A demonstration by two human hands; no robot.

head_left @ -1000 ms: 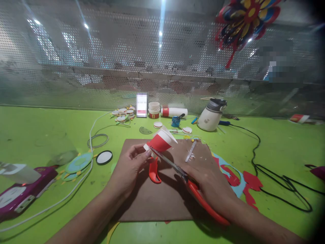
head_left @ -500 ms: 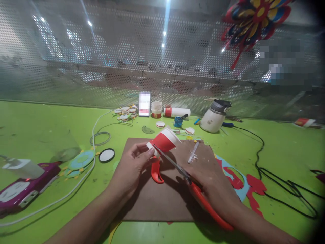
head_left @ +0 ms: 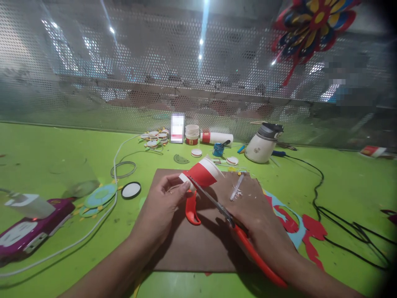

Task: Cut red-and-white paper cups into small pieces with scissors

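Note:
My left hand [head_left: 161, 209] pinches the base of a red and white paper cup [head_left: 203, 173], held on its side above a brown board [head_left: 198, 240]. My right hand [head_left: 263, 227] grips red-handled scissors [head_left: 235, 234]. Their blades reach up to the left and meet the cup near its base. A curled red strip [head_left: 191, 209] hangs down from the cup beside my left fingers. White paper scraps [head_left: 237, 188] lie on the board just right of the cup.
On the green table [head_left: 46, 157] stand a white kettle [head_left: 262, 144], a phone [head_left: 177, 127], stacked cups [head_left: 192, 134], paper discs [head_left: 153, 138]. A purple device [head_left: 26, 229] with a white cable [head_left: 93, 223] is at left, black cable [head_left: 344, 225] and red-blue cutouts [head_left: 294, 225] at right. A perforated metal screen [head_left: 155, 74] stands behind.
Almost nothing moved: both hands hold the cup and scissors in the same pose, and the view has drifted slightly so things sit a little further right.

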